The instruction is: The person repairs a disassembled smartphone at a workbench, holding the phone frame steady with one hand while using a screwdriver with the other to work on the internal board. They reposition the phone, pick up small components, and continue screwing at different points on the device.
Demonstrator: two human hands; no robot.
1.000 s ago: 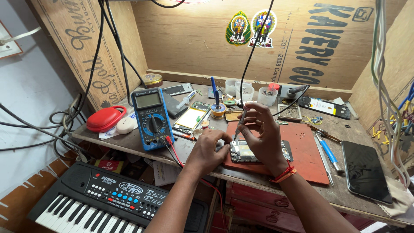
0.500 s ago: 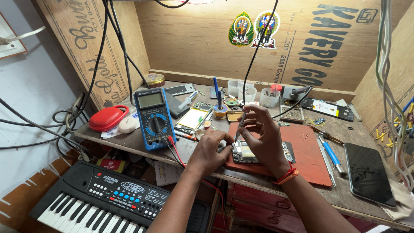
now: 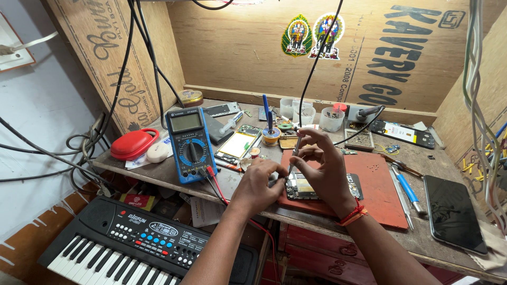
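An opened phone [image 3: 302, 187] with its circuit board showing lies on a red mat [image 3: 376, 184] at the bench's front edge. My left hand [image 3: 260, 183] rests on the phone's left end, fingers curled against it. My right hand [image 3: 323, 169] hovers over the phone and pinches a thin soldering iron [image 3: 293, 154] whose tip points down at the board. Its black cable runs up out of view.
A blue multimeter [image 3: 189, 143] stands left of the hands, leads trailing to the front. Further left lie a red case [image 3: 131, 143] and hanging cables. A dark phone [image 3: 453, 212] and screwdriver [image 3: 406, 187] lie right. Small cups [image 3: 331, 119] line the back. A toy keyboard [image 3: 127, 247] sits below.
My hands stay on the opened phone with only slight finger shifts; the view has drifted a little.
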